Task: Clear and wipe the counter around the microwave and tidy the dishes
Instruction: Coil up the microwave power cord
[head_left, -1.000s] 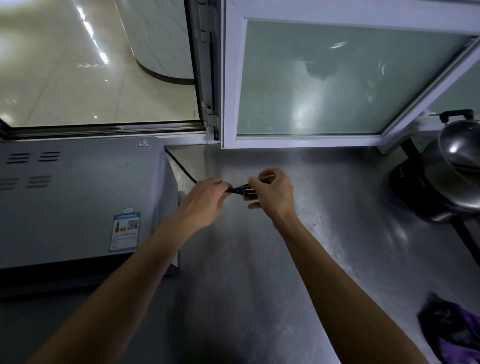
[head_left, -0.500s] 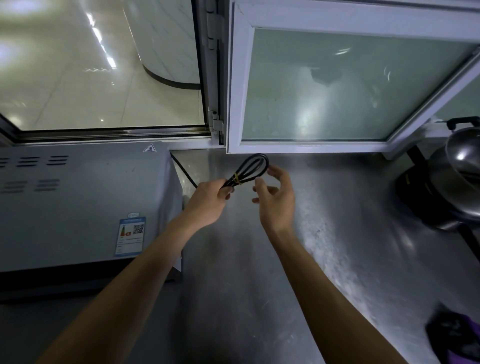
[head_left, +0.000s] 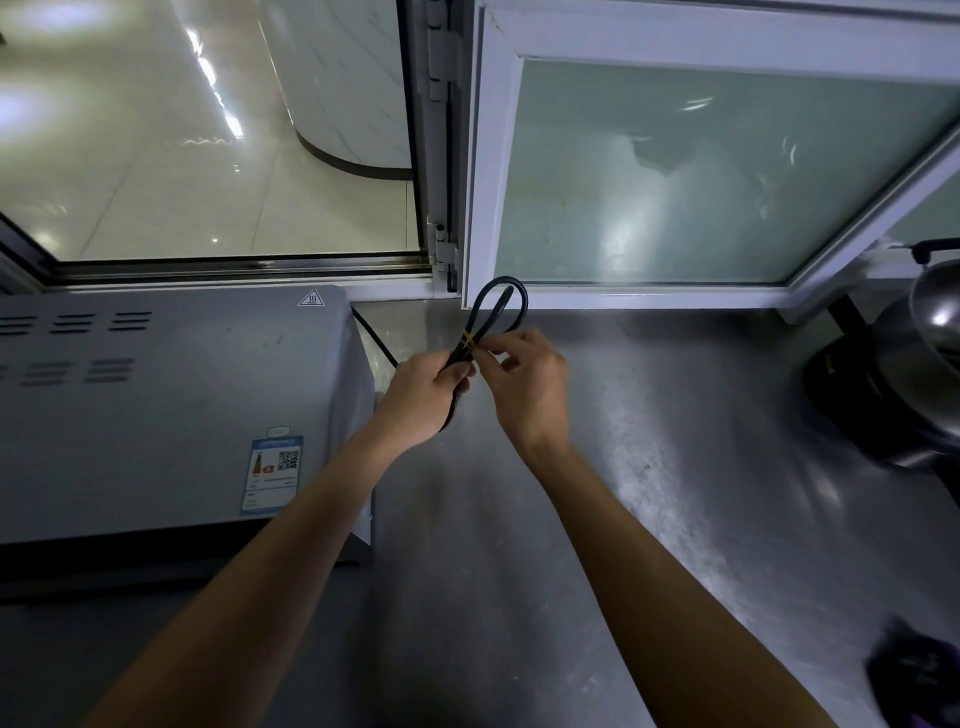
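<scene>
- Dim indoors; the brightest patches are ceiling-light glare on the floor (head_left: 156, 156) well beyond and left of the fingers (head_left: 498, 353).
- Frosted pane (head_left: 701, 176) above the fingers glows hazily.
- Counter (head_left: 675, 467) right of them shows streaky sheen.
- Frame lines bow at the edges (wide-angle lens); the purple cloth (head_left: 919, 680) at the corner is blurred.

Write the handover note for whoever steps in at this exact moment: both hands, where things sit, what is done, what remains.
Left hand grips the bundled black cord, its loops raised above the counter. Right hand pinches the yellow tie at the bundle.
The cord runs behind the microwave on the left. A purple cloth lies near right; a steel pot sits far right.
Done: cord looped.
Left: secure the tie, set the cord down, wipe the counter, tidy dishes.
</scene>
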